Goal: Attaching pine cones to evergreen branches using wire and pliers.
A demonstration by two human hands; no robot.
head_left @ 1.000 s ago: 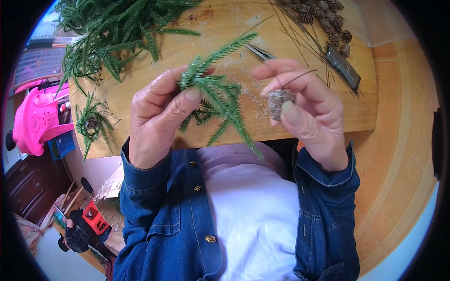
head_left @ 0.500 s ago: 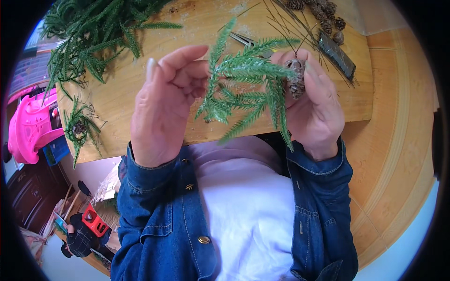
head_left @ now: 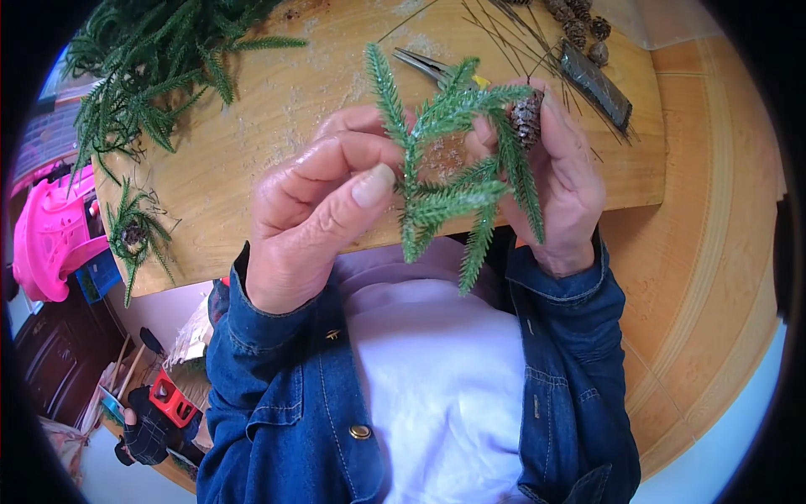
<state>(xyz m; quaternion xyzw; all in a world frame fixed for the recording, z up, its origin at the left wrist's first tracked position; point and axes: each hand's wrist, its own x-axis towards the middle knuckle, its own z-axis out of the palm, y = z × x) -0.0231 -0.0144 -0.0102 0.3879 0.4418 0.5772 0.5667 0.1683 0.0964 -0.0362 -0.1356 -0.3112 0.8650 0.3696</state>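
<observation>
Head view: green sprig (head_left: 453, 202), brown cone (head_left: 526, 123)

The right hand (head_left: 567, 181) holds the cone, sprig tips beside it. The left hand (head_left: 315, 206), curled, is at the sprig's left side; whether it grips, I cannot tell.

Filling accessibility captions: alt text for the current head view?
A person's left hand and right hand hold a feathery green sprig and a scaly brown pine cone at a light-brown wooden table. Green foliage lies upper left, grey metal pliers beyond.
</observation>
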